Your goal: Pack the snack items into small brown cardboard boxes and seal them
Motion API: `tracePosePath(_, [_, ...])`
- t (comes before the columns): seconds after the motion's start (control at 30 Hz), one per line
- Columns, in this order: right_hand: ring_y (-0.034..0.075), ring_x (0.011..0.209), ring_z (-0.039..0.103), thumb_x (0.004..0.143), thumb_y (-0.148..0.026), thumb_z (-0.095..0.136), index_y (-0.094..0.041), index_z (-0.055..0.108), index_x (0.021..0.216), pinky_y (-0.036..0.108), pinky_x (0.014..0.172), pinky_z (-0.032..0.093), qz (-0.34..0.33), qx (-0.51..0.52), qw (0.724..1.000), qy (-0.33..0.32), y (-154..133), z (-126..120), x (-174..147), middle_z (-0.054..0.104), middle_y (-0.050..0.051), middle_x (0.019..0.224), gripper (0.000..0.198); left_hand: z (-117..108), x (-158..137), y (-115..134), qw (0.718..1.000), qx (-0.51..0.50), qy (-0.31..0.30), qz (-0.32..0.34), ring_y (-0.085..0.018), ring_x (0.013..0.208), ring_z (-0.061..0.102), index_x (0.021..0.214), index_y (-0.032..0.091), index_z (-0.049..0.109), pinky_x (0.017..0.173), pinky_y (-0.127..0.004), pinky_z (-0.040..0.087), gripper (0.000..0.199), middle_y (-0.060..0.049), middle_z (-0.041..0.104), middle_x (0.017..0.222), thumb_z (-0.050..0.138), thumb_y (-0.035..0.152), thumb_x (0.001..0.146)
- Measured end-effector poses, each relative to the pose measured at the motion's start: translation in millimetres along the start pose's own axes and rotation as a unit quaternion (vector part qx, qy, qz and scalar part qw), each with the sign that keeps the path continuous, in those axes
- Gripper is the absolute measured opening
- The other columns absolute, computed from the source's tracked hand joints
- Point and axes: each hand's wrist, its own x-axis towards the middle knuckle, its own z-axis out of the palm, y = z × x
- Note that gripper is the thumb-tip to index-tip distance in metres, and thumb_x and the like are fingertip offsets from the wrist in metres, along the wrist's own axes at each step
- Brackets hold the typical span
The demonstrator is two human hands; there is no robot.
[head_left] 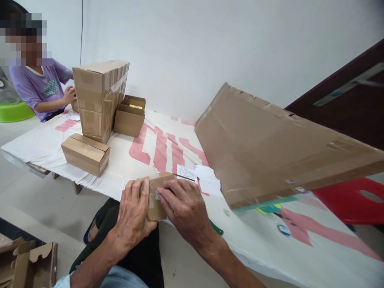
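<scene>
Between my two hands, at the table's near edge, is a small brown cardboard box [156, 185]. My left hand [134, 206] is wrapped round its left side. My right hand [183, 204] presses with its fingertips at a small white label [158, 195] on the box. Just beyond lie a printed sheet of paper [186, 172] and a blank white paper [207, 179]. The handle of a green tool [216, 228] shows partly from behind my right wrist.
A closed carton [85, 154], a tall stack of taped cartons [93, 94] and an open box [129, 122] stand on the left. A large cardboard sheet [279, 148] leans at right. Across the table a person [39, 88] handles a box. Cut cardboard [33, 264] lies lower left.
</scene>
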Motion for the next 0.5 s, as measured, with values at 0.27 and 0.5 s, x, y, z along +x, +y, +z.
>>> tracePosePath(0.27, [0.02, 0.081, 0.052, 0.101, -0.009, 0.059, -0.02, 0.066, 0.077, 0.038, 0.085, 0.04, -0.045, -0.02, 0.998, -0.025, 2.7, 0.4, 4.1, 0.066, 0.004, 0.08, 0.028, 0.5, -0.1, -0.4, 1.0, -0.001, -0.002, 0.001, -0.043, 0.14, 0.046, 0.162, 0.016, 0.026, 0.116, -0.064, 0.045, 0.106, -0.022, 0.049, 0.151, 0.07, 0.012, 0.065])
tracePosePath(0.5, [0.022, 0.08, 0.05, 0.1, -0.007, 0.054, -0.02, 0.062, 0.072, 0.037, 0.078, 0.038, -0.061, -0.041, 0.996, -0.052, 6.0, 0.7, 10.3, 0.061, 0.005, 0.076, 0.033, 1.3, -1.8, -0.7, 1.0, -0.002, 0.003, 0.002, -0.042, 0.141, 0.045, 0.162, 0.014, 0.026, 0.115, -0.063, 0.045, 0.102, -0.023, 0.049, 0.151, 0.072, 0.014, 0.07])
